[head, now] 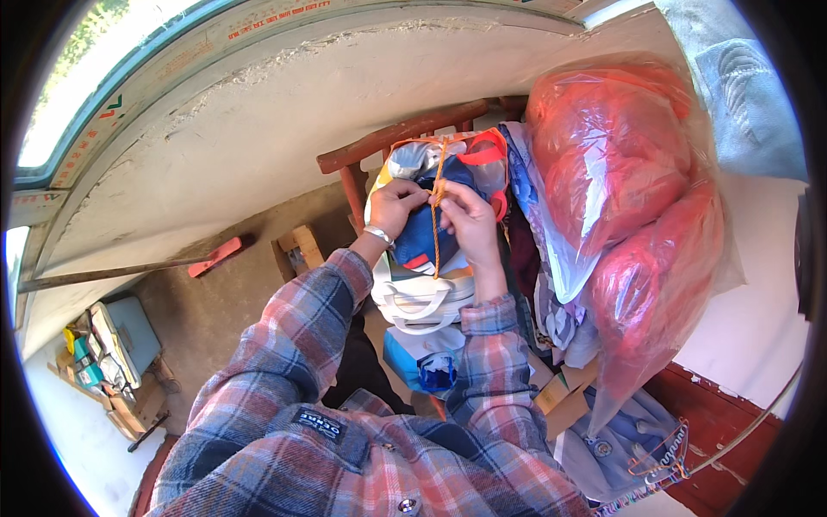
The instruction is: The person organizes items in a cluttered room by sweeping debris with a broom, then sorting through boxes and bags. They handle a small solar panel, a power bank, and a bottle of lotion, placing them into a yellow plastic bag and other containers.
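Note:
An orange cord runs over the top of a full bag with blue, red and white items in it. My left hand pinches the cord between thumb and forefinger at a crossing or knot. From the other side, my right hand grips the cord at that same spot. Dark blue fabric lies under both hands. Silvery wrapped stuff and a red strap show at the bag's far end. White handles hang on the near side.
Large red plastic bags are heaped at the right. Behind the bag stands a reddish wooden chair or bench rail near the wall. A blue and white package sits below. Boxes are at the far left, clothes hangers at the lower right.

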Action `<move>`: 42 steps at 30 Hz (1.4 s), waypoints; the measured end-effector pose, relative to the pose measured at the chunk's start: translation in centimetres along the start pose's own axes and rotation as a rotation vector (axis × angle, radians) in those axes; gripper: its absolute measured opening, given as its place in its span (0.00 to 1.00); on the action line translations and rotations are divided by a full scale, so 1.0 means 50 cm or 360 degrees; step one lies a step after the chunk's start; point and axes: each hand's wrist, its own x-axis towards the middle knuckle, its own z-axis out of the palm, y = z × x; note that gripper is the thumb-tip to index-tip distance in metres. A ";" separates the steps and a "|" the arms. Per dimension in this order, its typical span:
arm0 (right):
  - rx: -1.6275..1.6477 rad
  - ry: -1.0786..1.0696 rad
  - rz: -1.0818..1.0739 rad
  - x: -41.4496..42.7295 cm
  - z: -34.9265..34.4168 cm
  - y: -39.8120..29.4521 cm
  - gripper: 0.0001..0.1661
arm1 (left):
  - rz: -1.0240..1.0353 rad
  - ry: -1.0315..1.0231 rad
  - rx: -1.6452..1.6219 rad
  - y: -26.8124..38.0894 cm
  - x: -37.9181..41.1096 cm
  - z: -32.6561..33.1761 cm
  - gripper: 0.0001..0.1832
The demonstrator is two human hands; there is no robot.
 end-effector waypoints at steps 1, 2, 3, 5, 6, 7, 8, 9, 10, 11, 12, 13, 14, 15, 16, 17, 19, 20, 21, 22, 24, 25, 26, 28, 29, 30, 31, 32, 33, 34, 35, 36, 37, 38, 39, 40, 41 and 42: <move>-0.0079 -0.0051 0.0002 0.009 0.013 0.007 0.15 | 0.0009 -0.0002 -0.0001 -0.002 -0.005 0.004 0.07; -0.0384 -0.0087 -0.0097 0.016 0.031 0.012 0.12 | 0.0048 0.0078 0.0081 -0.007 -0.008 0.012 0.06; -0.0721 -0.0058 -0.0155 0.029 0.033 0.023 0.08 | 0.0010 0.0043 0.0078 -0.006 -0.008 0.012 0.06; -0.1602 0.0078 -0.0648 0.040 0.023 0.025 0.05 | -0.0065 -0.0029 0.0070 -0.004 -0.005 0.008 0.07; -0.1682 0.0110 -0.0637 0.041 0.022 0.025 0.05 | -0.0051 -0.0053 0.0105 0.004 -0.005 0.005 0.07; -0.1763 0.0143 -0.0626 0.042 0.023 0.025 0.06 | -0.0036 -0.0077 0.0139 0.011 -0.006 0.002 0.06; -0.1843 0.0178 -0.0615 0.043 0.022 0.026 0.08 | -0.0021 -0.0102 0.0174 0.019 -0.007 -0.002 0.06; -0.1848 0.0179 -0.0555 0.047 0.019 0.030 0.06 | -0.0002 -0.0131 0.0210 0.031 -0.008 -0.005 0.06; -0.1852 0.0182 -0.0495 0.053 0.013 0.038 0.05 | 0.0283 -0.0103 0.0439 0.041 -0.015 -0.006 0.05; -0.1856 0.0186 -0.0433 0.057 0.008 0.039 0.04 | 0.0515 -0.0106 0.0526 0.051 -0.013 -0.005 0.04; -0.1816 0.0179 -0.0381 0.061 0.009 0.034 0.04 | 0.0740 -0.0102 0.0615 0.063 -0.012 -0.008 0.04; -0.1775 0.0174 -0.0328 0.064 0.010 0.024 0.05 | 0.0965 -0.0100 0.0705 0.076 -0.012 -0.009 0.03; -0.1735 0.0170 -0.0274 0.066 0.011 0.020 0.05 | 0.1082 -0.0168 0.0831 0.089 -0.014 -0.009 0.03; -0.1749 0.0130 -0.0281 0.066 0.009 0.019 0.05 | 0.1129 -0.0189 0.0886 0.088 -0.011 -0.011 0.03; -0.1762 0.0091 -0.0287 0.064 0.006 0.020 0.05 | 0.1177 -0.0212 0.0942 0.084 -0.004 -0.014 0.03; -0.1775 0.0052 -0.0292 0.063 0.004 0.022 0.06 | 0.1223 -0.0235 0.0997 0.082 -0.001 -0.017 0.03; -0.1652 -0.0024 -0.0330 0.060 0.000 0.026 0.06 | 0.1219 -0.0219 0.1006 0.082 0.001 -0.020 0.03; -0.1615 -0.0044 -0.0345 0.060 0.000 0.026 0.06 | 0.1196 -0.0191 0.1011 0.079 0.004 -0.018 0.04; -0.1575 -0.0065 -0.0357 0.058 0.003 0.022 0.06 | 0.1171 -0.0163 0.1019 0.077 0.004 -0.018 0.04; -0.1565 -0.0083 -0.0346 0.053 0.005 0.014 0.06 | 0.1150 -0.0198 0.1024 0.076 0.003 -0.020 0.05; -0.1546 -0.0115 -0.0326 0.040 0.010 -0.007 0.07 | 0.1144 -0.0209 0.1018 0.074 0.003 -0.021 0.05; -0.1547 -0.0069 -0.0351 0.038 0.007 -0.001 0.08 | 0.1143 -0.0215 0.1015 0.074 0.003 -0.019 0.05; -0.1549 -0.0024 -0.0375 0.037 0.004 0.009 0.08 | 0.1153 -0.0241 0.0992 0.073 0.003 -0.017 0.05; -0.1464 0.0050 -0.0359 0.037 -0.004 0.017 0.08 | 0.1175 -0.0286 0.0949 0.074 0.005 -0.011 0.05; -0.1379 0.0080 -0.0317 0.036 -0.011 0.017 0.08 | 0.1128 -0.0300 0.0911 0.075 0.006 -0.006 0.05; -0.1290 0.0108 -0.0273 0.036 -0.014 0.021 0.08 | 0.1079 -0.0315 0.0878 0.077 0.005 -0.004 0.05; -0.1195 0.0106 -0.0250 0.038 -0.020 0.027 0.08 | 0.1031 -0.0329 0.0844 0.078 0.005 -0.001 0.05; -0.1103 0.0102 -0.0230 0.043 -0.027 0.035 0.08 | 0.0954 -0.0341 0.0789 0.078 0.005 0.003 0.05; -0.1004 0.0085 -0.0216 0.052 -0.024 0.040 0.09 | 0.0878 -0.0339 0.0744 0.080 0.007 -0.004 0.05; -0.1006 0.0038 -0.0158 0.057 -0.027 0.039 0.09 | 0.0804 -0.0331 0.0697 0.082 0.008 -0.009 0.05; -0.1012 -0.0014 -0.0103 0.058 -0.036 0.033 0.08 | 0.0635 -0.0330 0.0637 0.085 0.007 -0.002 0.04; -0.1005 -0.0080 -0.0004 0.059 -0.022 0.018 0.08 | 0.0692 -0.0316 0.0710 0.069 0.013 -0.007 0.05; -0.0761 -0.0104 0.0026 0.063 -0.038 0.045 0.08 | 0.0714 -0.0352 0.0736 0.080 0.009 0.001 0.06; -0.0696 -0.0188 0.0061 0.062 -0.037 0.046 0.11 | 0.0914 -0.0373 0.0827 0.081 0.009 -0.007 0.07; -0.0812 -0.0265 0.0023 0.056 -0.040 0.039 0.13 | 0.1027 -0.0446 0.0766 0.077 0.010 -0.009 0.07; -0.0751 -0.0305 -0.0009 0.055 -0.044 0.043 0.13 | 0.1022 -0.0446 0.0816 0.088 0.004 -0.013 0.08; -0.0553 -0.0277 0.0024 0.047 -0.056 0.046 0.13 | 0.1002 -0.0444 0.0806 0.091 0.002 -0.002 0.08; -0.0502 -0.0268 0.0147 0.050 -0.079 0.062 0.10 | 0.0903 -0.0361 0.0815 0.090 0.001 0.007 0.08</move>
